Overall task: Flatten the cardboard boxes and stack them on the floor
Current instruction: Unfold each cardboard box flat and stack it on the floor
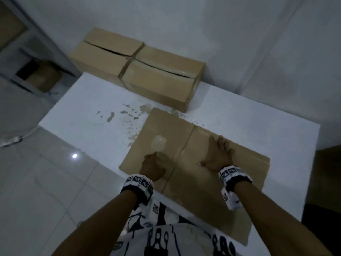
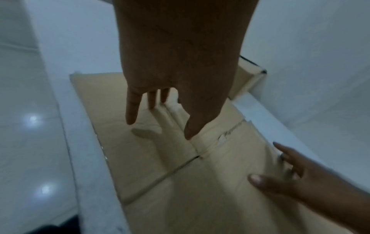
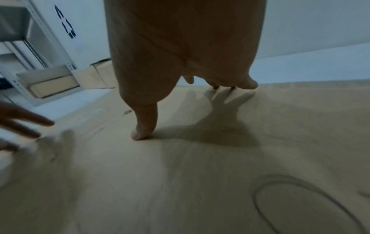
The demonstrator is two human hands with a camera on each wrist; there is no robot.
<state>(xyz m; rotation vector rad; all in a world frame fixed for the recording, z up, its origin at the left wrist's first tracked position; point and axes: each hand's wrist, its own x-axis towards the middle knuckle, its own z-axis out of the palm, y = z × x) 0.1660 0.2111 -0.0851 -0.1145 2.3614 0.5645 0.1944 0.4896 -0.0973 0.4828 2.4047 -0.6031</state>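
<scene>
head: above, looks down | wrists: close, along fingers | shared: flat cardboard (image 1: 212, 174)

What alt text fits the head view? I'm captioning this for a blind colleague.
Both hands, left hand and right hand, press flat on a flattened cardboard box lying on a white table. Two closed cardboard boxes sit behind it against the wall.

A brown flattened cardboard box (image 1: 212, 163) is laid flat on the near part of the white table (image 1: 88, 108), with one edge hung over the near side. Two more brown boxes (image 1: 140, 67) are set side by side at the far edge, not flattened, their top flaps closed.
</scene>
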